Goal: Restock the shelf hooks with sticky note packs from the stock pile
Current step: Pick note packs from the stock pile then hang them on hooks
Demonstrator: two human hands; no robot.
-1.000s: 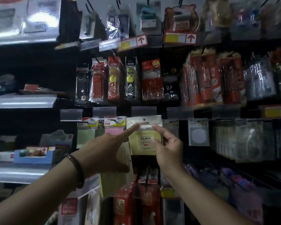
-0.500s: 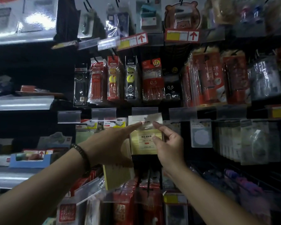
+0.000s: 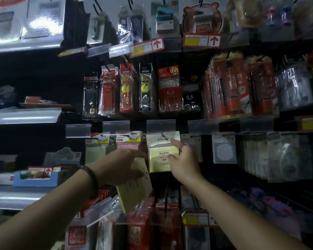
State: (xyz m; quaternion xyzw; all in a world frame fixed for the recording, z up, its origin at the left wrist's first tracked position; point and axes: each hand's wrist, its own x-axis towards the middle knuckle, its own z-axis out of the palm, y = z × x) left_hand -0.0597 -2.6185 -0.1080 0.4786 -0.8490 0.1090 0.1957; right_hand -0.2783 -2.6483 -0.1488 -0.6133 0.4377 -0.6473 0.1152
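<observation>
Hanging from its hook under the clear price holder, the yellow sticky note pack sits a little past the frame's centre, toward twelve o'clock. My right hand is spread loosely open at its three o'clock edge, forefinger on the white header and thumb on the label, closed on nothing. I judge the pack threaded, so the step is to seat it: push the header back along the wire until it hangs square with the green pack and pink pack at its nine o'clock.

My left hand, at seven o'clock from the hung pack, is curled around a spare stack of yellow packs that tilts down toward six o'clock. Grip looks firm; I cannot see the fingers underneath. I'd keep that stack clear of the red packets below, then draw the next pack off with the right hand and find its punched hole before reaching.
</observation>
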